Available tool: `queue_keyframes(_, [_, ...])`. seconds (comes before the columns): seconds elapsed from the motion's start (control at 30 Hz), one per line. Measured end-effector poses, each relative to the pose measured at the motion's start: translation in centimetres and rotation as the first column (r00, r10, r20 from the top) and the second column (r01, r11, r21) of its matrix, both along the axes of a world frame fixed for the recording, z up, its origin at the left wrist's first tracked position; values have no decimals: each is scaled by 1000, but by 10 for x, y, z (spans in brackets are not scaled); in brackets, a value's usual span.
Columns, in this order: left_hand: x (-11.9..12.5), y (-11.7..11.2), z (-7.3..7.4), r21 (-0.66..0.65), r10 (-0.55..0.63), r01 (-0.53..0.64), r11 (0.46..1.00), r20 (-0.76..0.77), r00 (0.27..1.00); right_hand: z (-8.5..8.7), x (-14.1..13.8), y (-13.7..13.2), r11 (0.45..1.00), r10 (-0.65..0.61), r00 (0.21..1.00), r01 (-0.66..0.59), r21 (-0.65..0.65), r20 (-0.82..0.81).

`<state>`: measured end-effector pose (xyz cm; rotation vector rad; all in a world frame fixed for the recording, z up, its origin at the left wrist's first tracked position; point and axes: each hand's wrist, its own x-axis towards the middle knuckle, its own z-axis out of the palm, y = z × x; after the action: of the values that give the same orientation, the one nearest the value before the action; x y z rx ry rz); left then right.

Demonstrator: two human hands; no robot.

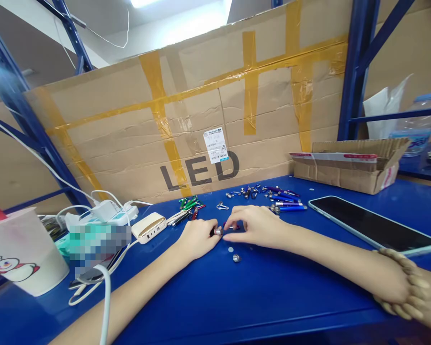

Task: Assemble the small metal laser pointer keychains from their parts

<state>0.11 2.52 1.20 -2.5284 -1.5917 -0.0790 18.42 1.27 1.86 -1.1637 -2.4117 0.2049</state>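
Observation:
My left hand (197,237) rests on the blue table (244,297), fingers curled round a small dark cylinder with a silver end (218,231). My right hand (256,224) meets it from the right, fingertips pinching the same small part. Two tiny silver pieces (236,258) lie loose on the table just in front of my hands. Behind them lies a row of blue pen-like sticks (285,201), small metal clips (242,192) and green ones (188,202).
A phone (373,224) lies face up at the right, an open cardboard tray (348,165) behind it. At the left stand a white cup (19,254), a power bank (149,226), chargers and white cables (106,287). A taped "LED" cardboard wall (201,120) closes the back.

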Motion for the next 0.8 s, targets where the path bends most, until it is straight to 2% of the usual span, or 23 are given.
queue_keyframes(0.13, [0, 1, -1, 14, 1, -1, 1000, 4, 1000, -1, -1, -4, 989, 131, 991, -127, -76, 42])
queue_keyframes(0.23, [-1, 1, -2, 24, -7, 7, 1000, 2, 1000, -3, 0, -1, 990, 106, 992, -98, -101, 73])
queue_keyframes(0.33, [-1, 1, -2, 22, -8, 8, 1000, -2, 1000, -3, 2, 4, 996, 65, 994, -59, -72, 85])
queue_keyframes(0.43, [-1, 1, -2, 11, -9, 9, 1000, -1, 1000, -1, 3, 4, 994, 84, 994, -80, -74, 64])
queue_keyframes(0.53, [-1, 1, -2, 7, -8, 8, 1000, -6, 1000, 6, 5, -2, 977, 165, 985, -157, -143, 41])
queue_keyframes(0.63, [-1, 1, -2, 14, -14, 14, 1000, -11, 1000, 15, 10, -5, 937, 232, 972, -214, -275, 32])
queue_keyframes(0.7, [-1, 1, -1, 14, -16, 16, 1000, -13, 1000, 22, 15, -4, 909, 249, 968, -230, -347, 11])
queue_keyframes(0.8, [-1, 1, -1, 15, -11, 11, 1000, -23, 1000, 34, 25, -1, 896, 252, 967, -244, -371, -27])
